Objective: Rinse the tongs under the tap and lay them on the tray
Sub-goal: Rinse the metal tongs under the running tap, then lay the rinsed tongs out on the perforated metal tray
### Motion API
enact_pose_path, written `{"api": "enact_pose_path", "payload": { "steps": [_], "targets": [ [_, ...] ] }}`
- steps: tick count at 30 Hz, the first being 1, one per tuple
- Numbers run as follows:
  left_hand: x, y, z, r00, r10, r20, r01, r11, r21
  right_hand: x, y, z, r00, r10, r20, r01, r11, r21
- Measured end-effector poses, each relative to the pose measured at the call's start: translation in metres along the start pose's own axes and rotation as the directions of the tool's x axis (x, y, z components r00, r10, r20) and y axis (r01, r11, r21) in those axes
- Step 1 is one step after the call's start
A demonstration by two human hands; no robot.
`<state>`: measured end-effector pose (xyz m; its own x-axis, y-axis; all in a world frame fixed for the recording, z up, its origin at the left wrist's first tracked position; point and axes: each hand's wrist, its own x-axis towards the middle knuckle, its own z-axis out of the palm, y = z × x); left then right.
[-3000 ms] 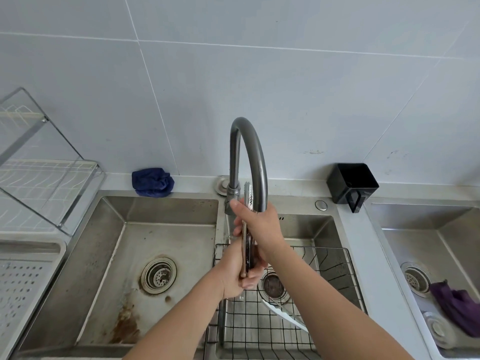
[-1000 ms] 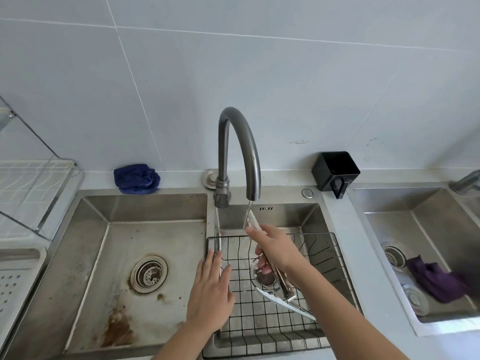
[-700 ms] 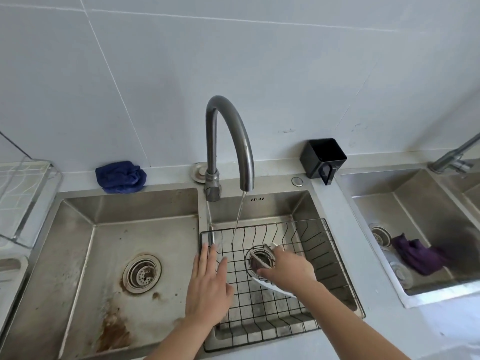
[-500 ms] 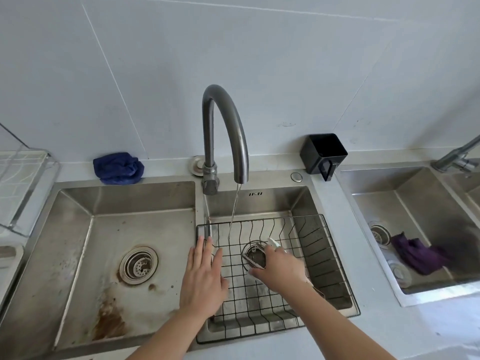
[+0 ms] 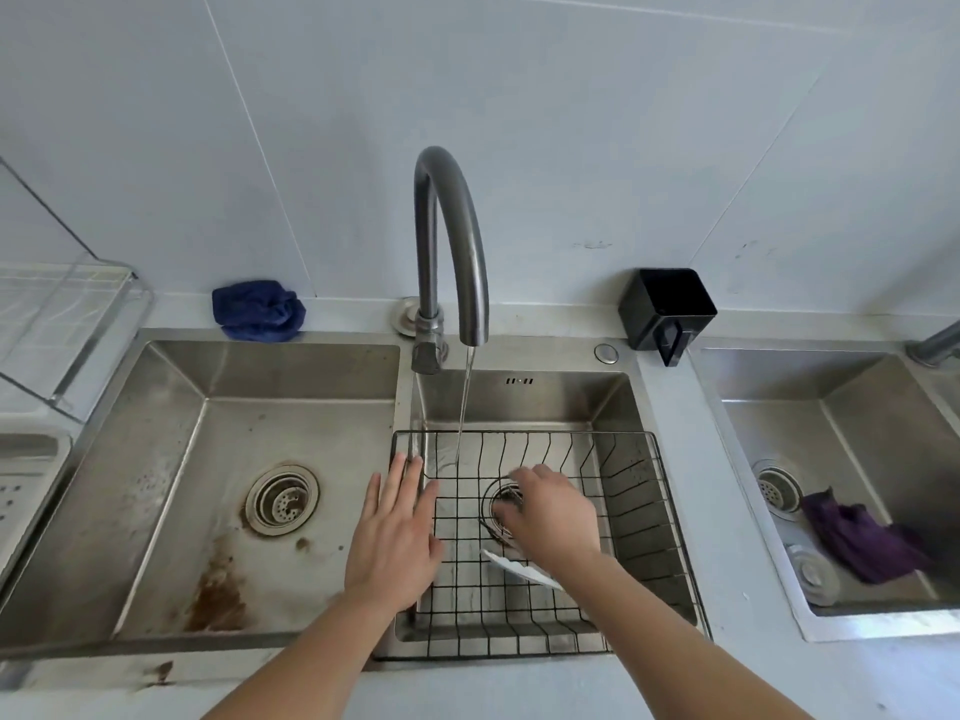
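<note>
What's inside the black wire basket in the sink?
A white flat utensil lies in the black wire basket, and tap water falls in. The right hand reaches inside, hiding whatever is under it.

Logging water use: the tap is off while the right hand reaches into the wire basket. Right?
No: the head view shows the tap running, its stream falling into the wire basket. The right hand does reach into that basket.
</note>
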<state>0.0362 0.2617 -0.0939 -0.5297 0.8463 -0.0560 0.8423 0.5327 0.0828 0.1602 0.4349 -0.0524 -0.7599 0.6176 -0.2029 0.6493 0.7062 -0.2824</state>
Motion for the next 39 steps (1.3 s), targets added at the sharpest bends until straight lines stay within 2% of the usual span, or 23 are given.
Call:
{"api": "enact_pose_path", "payload": {
  "steps": [3, 5, 8, 12, 17, 26, 31, 34, 37, 39],
  "targets": [
    [-0.001, 0.000, -0.002, 1.000, -0.009, 0.016, 0.009, 1.000, 0.004, 0.033, -0.037, -0.038, 0.995, -0.042, -0.093, 0.060, 0.978, 0.202],
    [0.000, 0.000, -0.003, 1.000, -0.009, 0.018, 0.009, 1.000, 0.000, 0.063, -0.066, -0.065, 0.989, -0.060, -0.136, 0.096, 0.957, 0.273],
    [0.000, 0.000, -0.004, 1.000, -0.004, 0.015, 0.004, 1.000, -0.011, 0.103, -0.099, -0.088, 0.995, -0.066, -0.076, 0.085, 0.955, 0.283],
    [0.001, -0.001, -0.005, 1.000, -0.003, 0.023, 0.004, 1.000, -0.024, 0.131, -0.114, -0.083, 0.998, -0.029, -0.059, 0.052, 0.889, 0.455],
    [-0.001, -0.002, -0.001, 1.000, -0.001, 0.028, 0.002, 1.000, -0.025, 0.144, -0.108, -0.080, 0.991, -0.028, -0.135, 0.077, 0.925, 0.371],
    [0.000, -0.002, 0.001, 1.000, 0.006, 0.029, -0.006, 1.000, -0.006, 0.154, -0.107, -0.095, 0.991, 0.030, -0.131, 0.016, 0.942, 0.335],
    [-0.001, -0.002, -0.002, 1.000, 0.013, 0.026, -0.013, 1.000, -0.013, 0.138, -0.098, -0.109, 1.000, -0.019, 0.006, 0.014, 0.902, 0.432],
    [-0.001, 0.001, -0.007, 1.000, -0.008, 0.027, 0.009, 1.000, -0.021, 0.103, -0.060, -0.111, 0.997, -0.052, 0.060, 0.027, 0.934, 0.356],
    [-0.005, 0.017, -0.018, 0.999, -0.019, -0.037, 0.018, 0.999, -0.043, 0.055, 0.004, -0.089, 0.988, 0.030, 0.153, -0.077, 0.947, 0.311],
    [-0.010, 0.038, -0.024, 0.997, -0.022, -0.070, 0.012, 0.988, -0.154, 0.022, 0.043, -0.069, 0.968, 0.136, 0.211, -0.192, 0.943, 0.272]
  ]
}}
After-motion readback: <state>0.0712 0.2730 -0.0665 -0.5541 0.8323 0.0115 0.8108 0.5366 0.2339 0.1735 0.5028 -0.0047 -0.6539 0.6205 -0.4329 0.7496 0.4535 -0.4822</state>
